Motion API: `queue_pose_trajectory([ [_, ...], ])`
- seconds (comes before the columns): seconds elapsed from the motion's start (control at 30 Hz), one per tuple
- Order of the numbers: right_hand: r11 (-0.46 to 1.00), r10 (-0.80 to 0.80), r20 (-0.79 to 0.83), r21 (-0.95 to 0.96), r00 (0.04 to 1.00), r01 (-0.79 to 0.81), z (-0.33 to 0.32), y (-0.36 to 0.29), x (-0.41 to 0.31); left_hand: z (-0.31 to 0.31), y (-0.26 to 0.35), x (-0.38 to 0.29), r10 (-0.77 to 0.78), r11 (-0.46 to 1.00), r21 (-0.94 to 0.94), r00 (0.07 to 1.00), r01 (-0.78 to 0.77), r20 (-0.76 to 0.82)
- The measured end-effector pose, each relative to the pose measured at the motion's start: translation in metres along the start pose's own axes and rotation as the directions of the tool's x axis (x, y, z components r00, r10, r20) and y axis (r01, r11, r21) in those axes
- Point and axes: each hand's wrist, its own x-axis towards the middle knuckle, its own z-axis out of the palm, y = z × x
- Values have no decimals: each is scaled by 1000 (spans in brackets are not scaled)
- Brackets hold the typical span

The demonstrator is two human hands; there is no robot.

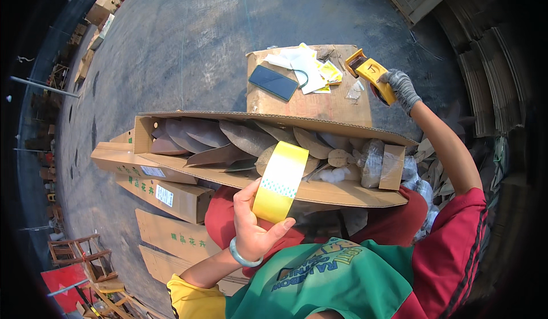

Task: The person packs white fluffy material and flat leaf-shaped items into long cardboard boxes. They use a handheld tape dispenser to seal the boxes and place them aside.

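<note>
My bare left hand (pixel 259 229) holds a wide roll of yellow packing tape (pixel 280 182) with a white band and green print. Behind the roll lies a long open cardboard box (pixel 368 192) across my lap, filled with large dried-looking brown leaves (pixel 248 137), some bagged in clear plastic (pixel 372 160) at its right end. Out to the upper right, my right hand (pixel 400 88), in a grey knit glove, grips a yellow tape dispenser (pixel 376 73), over the right edge of another carton (pixel 274 103). A bangle circles my left wrist.
A smartphone (pixel 273 82), papers (pixel 304 66) and small packets sit on the carton ahead. Closed long cartons (pixel 171 195) and flat cardboard (pixel 171 233) lie at left. Leaves and plastic-wrapped bundles (pixel 424 190) are at right, near stacked cardboard (pixel 496 79). A wooden chair frame (pixel 81 255) stands lower left.
</note>
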Motion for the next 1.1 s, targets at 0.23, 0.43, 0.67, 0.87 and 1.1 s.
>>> queue_pose_trajectory([
  [0.23, 483, -345, 324, 866, 881, -130, -66, -28, -205, 2, 37, -50, -102, 988, -106, 990, 112, 94],
  [0.43, 209, -340, 314, 944, 886, -255, 46, 56, -353, 7, 40, -101, -518, 366, -612, 700, 701, 492],
  [0.67, 157, -327, 370, 929, 870, -336, 102, 63, -416, 34, 34, -122, -429, 495, -408, 624, 767, 654],
  [0.87, 717, -395, 676, 650, 622, -252, 48, 75, -411, 40, 48, -118, -510, 402, -306, 489, 863, 708],
  [1.1, 841, -534, 600, 450, 596, 301, 30, 66, -411, 35, 46, -122, -389, 484, -293, 503, 824, 772],
])
